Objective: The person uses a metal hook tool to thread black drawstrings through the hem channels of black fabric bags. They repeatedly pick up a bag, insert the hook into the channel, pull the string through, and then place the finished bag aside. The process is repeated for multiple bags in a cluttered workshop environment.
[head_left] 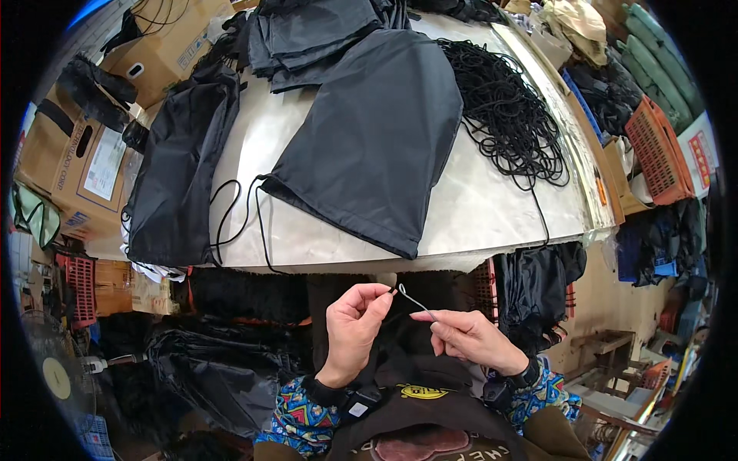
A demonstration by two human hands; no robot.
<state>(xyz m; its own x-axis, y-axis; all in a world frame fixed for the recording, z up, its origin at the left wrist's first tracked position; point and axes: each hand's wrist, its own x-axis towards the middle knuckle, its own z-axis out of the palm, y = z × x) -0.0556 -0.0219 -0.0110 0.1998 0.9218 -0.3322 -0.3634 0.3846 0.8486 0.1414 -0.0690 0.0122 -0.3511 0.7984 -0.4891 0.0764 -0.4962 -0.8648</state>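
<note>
In front of my body, just off the table's near edge, both hands are raised. My right hand (477, 338) pinches a thin metal wire tool (415, 303) with a small loop at its far end. Close to that loop, my left hand (355, 329) has thumb and forefinger pressed together; what lies between them is too small to make out. Beyond the hands, a black fabric bag (377, 138) lies flat on the pale table (307, 244). A black cord (260, 219) trails from its left corner over the near edge.
A heap of black cord (503, 115) lies at the table's right. More black bags (315, 31) are stacked at the back, and another black bag (184, 161) drapes over the left side. Cardboard boxes (92, 161) stand left; an orange crate (659, 150) is at right.
</note>
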